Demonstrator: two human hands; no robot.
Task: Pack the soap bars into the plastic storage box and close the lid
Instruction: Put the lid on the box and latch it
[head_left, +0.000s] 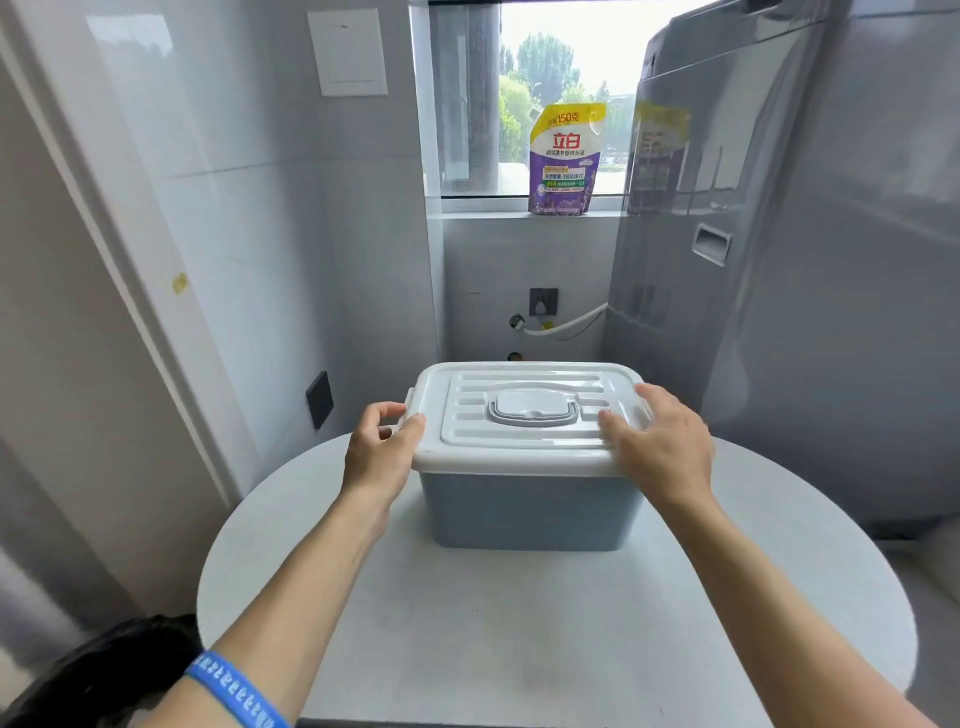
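A blue plastic storage box (530, 512) stands on the round white table (519, 623). Its white ribbed lid (524, 460) with a grey fold-down handle (531, 410) lies flat on top of it. My left hand (378, 457) grips the lid's left edge at the side latch, thumb on top and fingers curled around the rim. At the lid's right end my right hand (662, 444) lies spread flat, fingers over the edge. No soap bars show; the closed lid and the opaque walls hide the inside.
A purple and yellow detergent pouch (563, 161) stands on the windowsill behind. A grey washing machine (779, 260) rises close on the right, a tiled wall on the left. A black bag (104, 670) sits at the lower left beside the table.
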